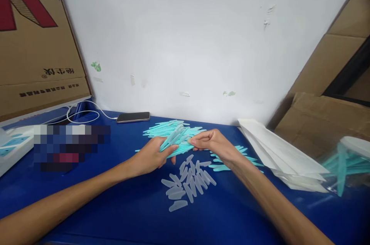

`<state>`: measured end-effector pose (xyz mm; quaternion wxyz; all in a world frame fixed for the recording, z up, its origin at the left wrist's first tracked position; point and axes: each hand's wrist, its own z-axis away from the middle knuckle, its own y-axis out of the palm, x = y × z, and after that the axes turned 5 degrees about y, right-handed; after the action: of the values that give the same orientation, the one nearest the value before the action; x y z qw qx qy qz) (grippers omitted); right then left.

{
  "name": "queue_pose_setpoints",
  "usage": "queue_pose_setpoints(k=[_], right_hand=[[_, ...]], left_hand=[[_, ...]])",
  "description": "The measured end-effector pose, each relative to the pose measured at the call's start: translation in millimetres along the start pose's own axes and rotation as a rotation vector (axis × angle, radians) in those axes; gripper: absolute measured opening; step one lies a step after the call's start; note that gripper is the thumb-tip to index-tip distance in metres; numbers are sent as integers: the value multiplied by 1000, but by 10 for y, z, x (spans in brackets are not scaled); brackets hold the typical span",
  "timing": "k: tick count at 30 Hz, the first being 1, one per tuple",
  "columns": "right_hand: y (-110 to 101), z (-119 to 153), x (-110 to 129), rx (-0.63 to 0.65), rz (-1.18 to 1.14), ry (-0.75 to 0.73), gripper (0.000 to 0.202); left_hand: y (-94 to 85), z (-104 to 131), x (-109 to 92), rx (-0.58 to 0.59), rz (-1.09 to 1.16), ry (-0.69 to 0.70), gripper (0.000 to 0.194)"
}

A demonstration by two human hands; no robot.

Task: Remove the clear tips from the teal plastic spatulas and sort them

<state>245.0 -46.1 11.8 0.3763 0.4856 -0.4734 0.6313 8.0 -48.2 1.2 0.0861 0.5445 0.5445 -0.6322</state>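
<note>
My left hand (pixel 156 152) is closed round a bundle of slim turquoise eyebrow razors (pixel 177 137), which point up and to the right; some ends look covered by clear caps. My right hand (pixel 208 139) pinches at the right side of the bundle, thumb and forefinger together; what lies between the fingertips is too small to make out. Behind the hands is a pile of turquoise razors (pixel 156 128). More razors (pixel 245 154) lie beyond my right wrist. Loose translucent blade caps (pixel 189 179) are scattered on the table in front of my hands.
The blue table (pixel 121 206) meets a white wall. A phone (pixel 133 117) on a white cable lies at the back. A power strip (pixel 17 142) and a blurred-out patch are left. White bags (pixel 283 152), a clear container of turquoise razors (pixel 347 168) and cardboard boxes (pixel 326 117) stand right.
</note>
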Motion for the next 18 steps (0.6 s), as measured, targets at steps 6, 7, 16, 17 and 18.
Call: queue_pose_setpoints(k=[6,7,16,17,18], right_hand=[[84,44,110,-61,6,-8,35],[105,53,128,-76,5,-4,35],[30,21,32,-43,-29,6,29],[20,12,13,-39,-25,9,28],[18,5,-2,-39,-20,10,27]], left_hand=[[-29,1,-10,-44,-89,-2,49],[-32,0,-17,-50,-99,2,49],[-53,-8,11,-87,-176,65,55],[-49,-10,23,-92,-188,70,55],[-44,-12,35,-96,-200,71,56]])
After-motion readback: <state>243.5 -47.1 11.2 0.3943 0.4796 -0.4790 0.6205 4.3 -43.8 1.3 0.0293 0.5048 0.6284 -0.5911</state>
